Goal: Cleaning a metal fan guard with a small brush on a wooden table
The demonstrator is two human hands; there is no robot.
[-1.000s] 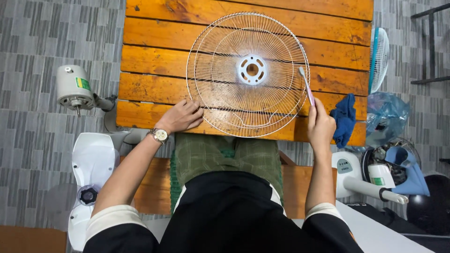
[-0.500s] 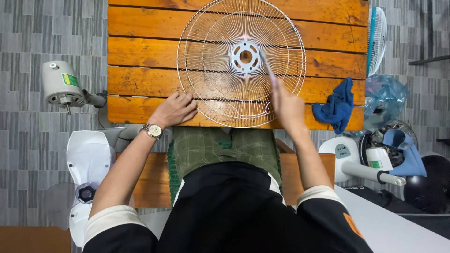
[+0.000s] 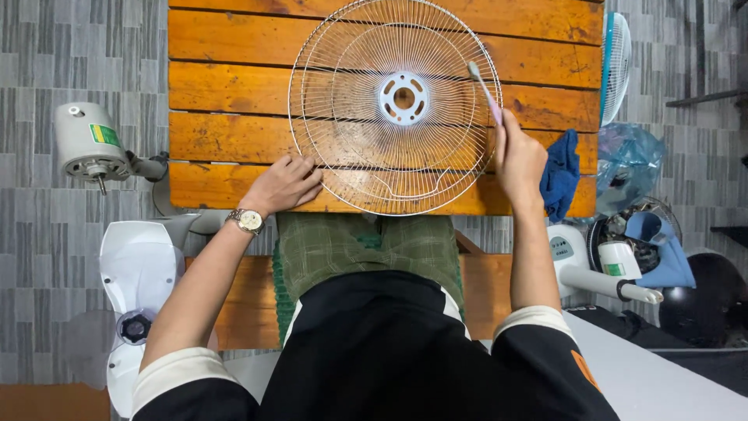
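A round white wire fan guard (image 3: pixel 351 156) with a white plastic hub lies flat on the orange wooden slat table (image 3: pixel 226 93). My left hand (image 3: pixel 282 184) rests on the table at the guard's lower left rim, fingers touching the wires; a wristwatch (image 3: pixel 248 221) is on that wrist. My right hand (image 3: pixel 520 158) grips a pink-handled toothbrush (image 3: pixel 485 92), whose head points up over the guard's right rim.
A blue cloth (image 3: pixel 562 173) hangs at the table's right edge. A grey fan motor (image 3: pixel 84 142) and a white fan base (image 3: pixel 140 269) lie on the floor at left. Another fan guard (image 3: pixel 614 66), a plastic bag and more fan parts (image 3: pixel 623 261) sit at right.
My right hand swung the toothbrush from the guard's right rim to near the hub, then back out to the right rim. My left hand stayed at the lower left rim.
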